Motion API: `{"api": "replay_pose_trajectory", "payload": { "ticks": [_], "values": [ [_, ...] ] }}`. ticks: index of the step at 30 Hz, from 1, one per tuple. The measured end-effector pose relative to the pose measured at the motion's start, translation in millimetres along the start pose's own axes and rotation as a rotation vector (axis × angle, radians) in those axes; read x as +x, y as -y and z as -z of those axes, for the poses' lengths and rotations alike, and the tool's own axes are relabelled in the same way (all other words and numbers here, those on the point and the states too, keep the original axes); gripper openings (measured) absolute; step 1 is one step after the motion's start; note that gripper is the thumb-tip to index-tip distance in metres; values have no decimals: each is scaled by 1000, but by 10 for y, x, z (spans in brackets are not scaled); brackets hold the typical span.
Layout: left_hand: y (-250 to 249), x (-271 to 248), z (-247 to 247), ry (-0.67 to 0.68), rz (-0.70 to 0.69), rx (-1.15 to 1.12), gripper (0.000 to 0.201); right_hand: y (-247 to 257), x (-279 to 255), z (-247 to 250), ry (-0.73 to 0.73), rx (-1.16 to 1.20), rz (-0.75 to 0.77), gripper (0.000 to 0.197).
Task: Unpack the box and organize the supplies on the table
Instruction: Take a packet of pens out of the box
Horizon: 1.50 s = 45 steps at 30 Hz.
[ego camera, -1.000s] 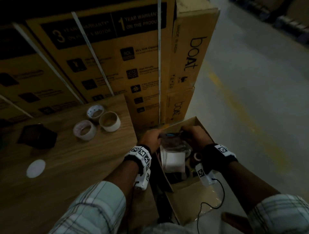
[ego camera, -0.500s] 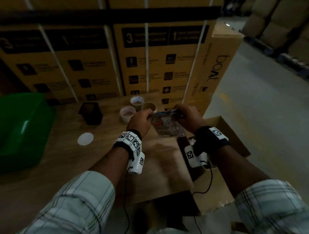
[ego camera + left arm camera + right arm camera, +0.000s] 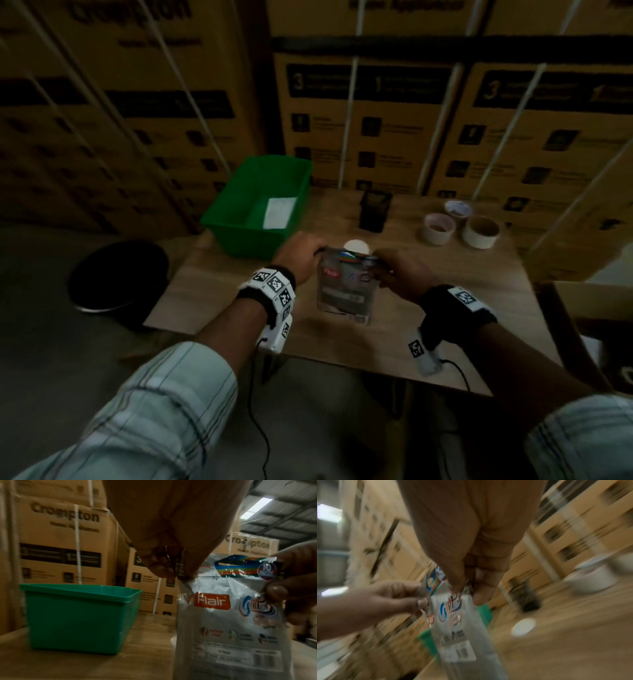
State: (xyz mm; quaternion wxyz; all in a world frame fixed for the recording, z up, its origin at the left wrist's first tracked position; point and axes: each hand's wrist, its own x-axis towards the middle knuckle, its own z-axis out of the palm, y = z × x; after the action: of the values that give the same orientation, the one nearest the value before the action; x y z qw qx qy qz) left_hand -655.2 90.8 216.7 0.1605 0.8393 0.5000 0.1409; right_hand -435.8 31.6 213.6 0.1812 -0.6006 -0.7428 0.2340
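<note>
A clear plastic pen packet (image 3: 346,287) with a coloured header hangs upright above the wooden table (image 3: 445,308). My left hand (image 3: 301,255) pinches its top left corner and my right hand (image 3: 394,270) pinches its top right corner. The left wrist view shows the packet (image 3: 228,615) with a "Flair" label, my left hand (image 3: 164,563) pinching it at the left and my right hand's fingers (image 3: 291,588) at the right. In the blurred right wrist view, my right hand (image 3: 465,586) grips the packet (image 3: 455,622) top. The open cardboard box (image 3: 596,308) lies at the far right.
A green plastic bin (image 3: 260,205) holding a white card stands at the table's back left. A black holder (image 3: 373,210) is behind the packet, a white disc (image 3: 356,246) just beyond it. Three tape rolls (image 3: 459,224) sit at the back right. Stacked cartons (image 3: 376,120) wall the rear. A dark round bin (image 3: 120,277) stands on the floor, left.
Both hands lifted the packet out of the cardboard box and carried it left over the table. My view swung left, bringing the green bin into the middle.
</note>
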Motion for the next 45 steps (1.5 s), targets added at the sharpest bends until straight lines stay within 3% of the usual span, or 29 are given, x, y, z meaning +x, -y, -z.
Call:
{"api": "replay_pose_trajectory", "payload": {
  "ticks": [3, 7, 17, 22, 24, 26, 29, 33, 37, 42, 45],
  "values": [
    [389, -178, 102, -53, 128, 106, 24, 260, 284, -273, -17, -13, 90, 12],
    [696, -392, 138, -93, 193, 122, 24, 494, 524, -556, -11, -29, 139, 8],
    [1001, -788, -459, 453, 357, 324, 35, 288, 309, -1575, 311, -223, 184, 27],
    [1013, -863, -647, 512, 355, 420, 42, 219, 298, -1726, 422, -301, 194, 35],
    [1022, -912, -692, 506, 347, 432, 43, 180, 258, -1767, 387, -330, 236, 46],
    [1029, -955, -731, 428, 316, 409, 49, 161, 227, -1768, 346, -347, 250, 57],
    [955, -973, -793, 368, 256, 352, 50, 153, 198, -1794, 439, -454, 228, 62],
    [877, -1022, -880, 502, 259, 405, 44, 159, 97, -1896, 545, -556, 217, 73],
    [836, -1032, -869, 504, 284, 399, 46, 154, 49, -1881, 515, -523, 201, 76],
    [517, -793, -749, 360, 223, 314, 42, -53, -134, -1513, 279, -377, 189, 67],
    [166, -512, -792, 318, 140, 195, 43, -345, -418, -1083, 181, -337, 80, 54]
  ]
}}
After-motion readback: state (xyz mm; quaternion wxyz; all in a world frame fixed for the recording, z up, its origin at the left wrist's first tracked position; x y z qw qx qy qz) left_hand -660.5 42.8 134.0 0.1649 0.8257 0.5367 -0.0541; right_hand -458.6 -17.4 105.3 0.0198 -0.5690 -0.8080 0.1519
